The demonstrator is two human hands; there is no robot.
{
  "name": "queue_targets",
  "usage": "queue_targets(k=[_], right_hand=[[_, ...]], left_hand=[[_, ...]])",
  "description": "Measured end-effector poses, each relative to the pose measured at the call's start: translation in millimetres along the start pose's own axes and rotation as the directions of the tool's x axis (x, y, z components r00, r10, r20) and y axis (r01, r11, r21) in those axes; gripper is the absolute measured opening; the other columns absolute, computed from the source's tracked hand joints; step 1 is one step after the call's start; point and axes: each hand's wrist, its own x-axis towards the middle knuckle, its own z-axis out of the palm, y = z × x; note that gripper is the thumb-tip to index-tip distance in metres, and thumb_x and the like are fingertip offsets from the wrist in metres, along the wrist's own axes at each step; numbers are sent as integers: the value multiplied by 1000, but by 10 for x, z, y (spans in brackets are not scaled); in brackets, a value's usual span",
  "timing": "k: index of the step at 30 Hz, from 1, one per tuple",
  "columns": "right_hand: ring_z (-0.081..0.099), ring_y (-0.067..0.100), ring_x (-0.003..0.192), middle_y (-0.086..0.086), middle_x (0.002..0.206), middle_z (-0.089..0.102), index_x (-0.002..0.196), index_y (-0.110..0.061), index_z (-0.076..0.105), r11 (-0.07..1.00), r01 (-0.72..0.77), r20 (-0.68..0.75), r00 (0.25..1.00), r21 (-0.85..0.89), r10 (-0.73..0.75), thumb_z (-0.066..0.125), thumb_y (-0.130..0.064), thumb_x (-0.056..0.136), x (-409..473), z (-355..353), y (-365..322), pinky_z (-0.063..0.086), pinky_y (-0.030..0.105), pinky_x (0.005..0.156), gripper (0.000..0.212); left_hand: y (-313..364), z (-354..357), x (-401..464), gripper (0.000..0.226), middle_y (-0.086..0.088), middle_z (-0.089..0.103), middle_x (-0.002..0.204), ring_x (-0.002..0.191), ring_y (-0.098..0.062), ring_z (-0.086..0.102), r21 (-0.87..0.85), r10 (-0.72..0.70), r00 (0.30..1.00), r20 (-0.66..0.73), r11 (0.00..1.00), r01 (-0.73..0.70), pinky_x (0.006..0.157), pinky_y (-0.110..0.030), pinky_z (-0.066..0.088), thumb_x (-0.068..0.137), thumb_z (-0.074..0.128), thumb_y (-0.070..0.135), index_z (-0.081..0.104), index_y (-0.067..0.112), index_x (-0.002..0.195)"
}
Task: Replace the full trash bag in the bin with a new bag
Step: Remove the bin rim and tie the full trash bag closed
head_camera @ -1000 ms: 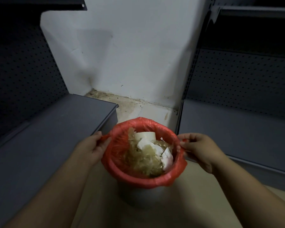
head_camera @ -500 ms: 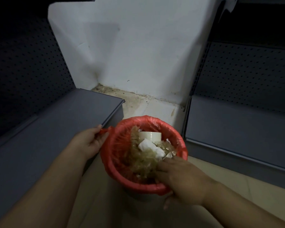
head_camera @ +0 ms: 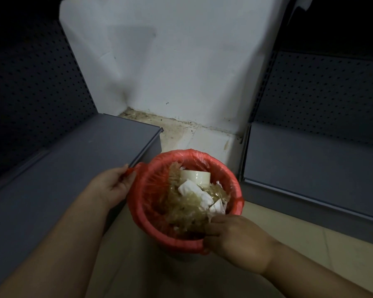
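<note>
My left hand (head_camera: 114,186) pinches the red trash bag (head_camera: 151,203) at the bin's nine o'clock rim; my right hand (head_camera: 235,237) grips its edge at five o'clock. The full bin (head_camera: 181,255) stands on the floor (head_camera: 202,276).

Bin mostly hidden
The grey plastic bin (head_camera: 182,257) shows only a sliver beneath the red plastic trash bag (head_camera: 151,220); both forearms run off the bottom edge.

The right hand (head_camera: 235,239) has left the right side of the bin's rim and come round to the near edge, where it now pinches the red trash bag (head_camera: 151,214) folded over the rim.
</note>
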Motion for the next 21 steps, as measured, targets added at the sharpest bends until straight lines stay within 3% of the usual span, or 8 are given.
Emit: queue_targets(k=[3,5,8,10,12,14,18,21], right_hand=[[64,12,71,-8,76,68,75,-25,68,994,-29,40,999,108,25,54,-28,82,100,39,-64,55,24,60,16],[67,14,74,-6,81,71,85,-26,70,975,-96,71,994,203,83,56,-29,82,154,80,-118,57,28,61,15],[68,17,95,-3,105,72,115,-32,64,922,-261,124,964,288,234,61,-26,84,219,151,-203,57,31,79,32],[62,18,110,-1,120,67,123,-31,57,852,-373,125,928,368,352,53,-23,90,241,138,-217,50,28,90,34],[61,18,106,0,115,67,115,-30,60,790,-412,93,904,454,418,49,-24,93,231,89,-184,46,25,84,26],[64,16,87,0,94,69,98,-26,64,779,-430,60,888,457,455,49,-22,92,230,-12,-107,45,25,71,16],[64,10,82,-5,89,71,89,-24,69,637,-545,-68,728,545,682,58,-24,90,211,-228,167,49,26,74,11],[63,9,79,-5,82,72,80,-23,70,605,-578,-94,676,548,731,62,-27,87,217,-393,296,50,30,74,12]], left_hand=[[13,-21,-2,33,-15,61,40,33,-19,61,-5,-9,1000,3,1000,9,38,-22,51,99,36,6,49,-7,72],[26,-37,1,32,-16,62,41,34,-19,62,-13,-25,1000,9,1000,25,39,-23,51,99,36,7,50,-8,73],[36,-56,-1,33,-17,62,42,34,-20,62,-11,-44,999,6,999,44,38,-24,51,99,37,7,51,-8,73],[35,-67,-3,33,-16,62,41,33,-20,62,15,-55,998,10,998,55,37,-23,50,99,36,7,51,-8,73],[37,-93,2,34,-15,62,41,33,-19,62,67,-70,997,11,995,69,37,-21,50,99,35,7,51,-7,73],[56,-137,14,33,-14,64,43,34,-17,62,119,-83,997,3,989,82,39,-19,51,99,35,7,52,-7,75],[137,-239,74,27,-9,63,41,32,-11,59,210,-51,996,-70,976,65,37,-14,49,97,39,5,53,-1,75],[190,-256,132,25,-2,58,36,28,-6,53,340,29,993,-112,940,10,31,-12,42,94,41,6,53,7,73]])
